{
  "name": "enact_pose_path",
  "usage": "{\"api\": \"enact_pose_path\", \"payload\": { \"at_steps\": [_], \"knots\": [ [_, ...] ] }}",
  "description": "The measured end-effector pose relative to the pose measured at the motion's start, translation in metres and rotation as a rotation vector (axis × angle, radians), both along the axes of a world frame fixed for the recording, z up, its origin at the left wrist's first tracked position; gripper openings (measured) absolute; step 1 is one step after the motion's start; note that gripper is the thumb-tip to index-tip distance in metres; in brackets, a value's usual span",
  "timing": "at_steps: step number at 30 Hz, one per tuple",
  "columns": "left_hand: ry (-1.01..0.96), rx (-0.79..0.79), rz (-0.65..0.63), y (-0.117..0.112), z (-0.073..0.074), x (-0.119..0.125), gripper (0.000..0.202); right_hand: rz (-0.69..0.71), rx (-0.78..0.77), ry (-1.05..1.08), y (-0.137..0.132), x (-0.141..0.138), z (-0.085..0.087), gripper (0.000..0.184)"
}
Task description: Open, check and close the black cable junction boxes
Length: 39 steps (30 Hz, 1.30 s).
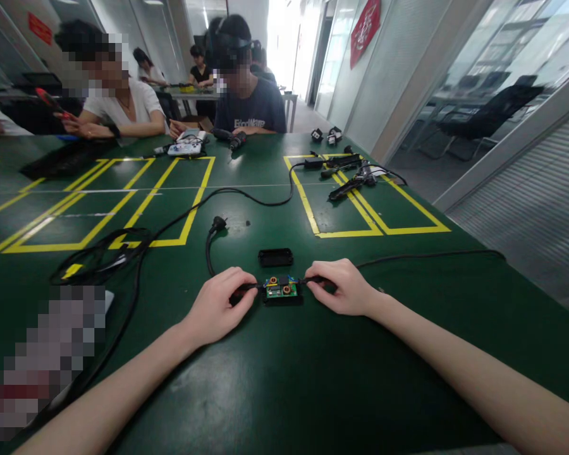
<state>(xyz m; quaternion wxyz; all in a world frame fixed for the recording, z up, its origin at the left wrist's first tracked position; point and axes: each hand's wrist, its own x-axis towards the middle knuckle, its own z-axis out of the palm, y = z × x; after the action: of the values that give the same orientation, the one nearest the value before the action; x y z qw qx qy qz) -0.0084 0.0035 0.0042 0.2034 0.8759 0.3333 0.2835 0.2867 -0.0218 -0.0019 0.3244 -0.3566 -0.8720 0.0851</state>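
Green table w/ yellow tape is the work surface. Left of L hand lies a coiled cable. L hand pinches a black cord beside the circuit board, which sits in its black case betw. both hands. Board is prob. light but fragile; cords look flexible, so hold by case edges. R hand pinches the other cord, which runs rightward.

We face a glossy dark-green table. Right: black office chair beyond clear glass wall. White glare far ahead.
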Motion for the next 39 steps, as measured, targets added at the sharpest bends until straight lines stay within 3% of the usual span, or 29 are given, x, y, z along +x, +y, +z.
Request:
{"api": "enact_pose_path", "payload": {
  "at_steps": [16, 23, 34, 39],
  "knots": [
    [0.065, -0.042, -0.001, -0.001, 0.002, 0.000, 0.019, -0.013, -0.115, -0.090, 0.002, 0.000, -0.002, 0.012],
    [0.068, -0.037, 0.105, 0.001, -0.004, 0.000, 0.018, -0.064, -0.046, -0.100, 0.004, -0.006, -0.006, 0.021],
    [0.013, 0.026, 0.109, 0.005, -0.006, 0.000, 0.016, -0.098, -0.073, -0.075, 0.004, -0.007, -0.008, 0.020],
    [0.001, 0.040, 0.110, 0.007, -0.009, -0.002, 0.015, -0.065, 0.016, -0.050, 0.006, -0.007, -0.008, 0.020]
  ]
}}
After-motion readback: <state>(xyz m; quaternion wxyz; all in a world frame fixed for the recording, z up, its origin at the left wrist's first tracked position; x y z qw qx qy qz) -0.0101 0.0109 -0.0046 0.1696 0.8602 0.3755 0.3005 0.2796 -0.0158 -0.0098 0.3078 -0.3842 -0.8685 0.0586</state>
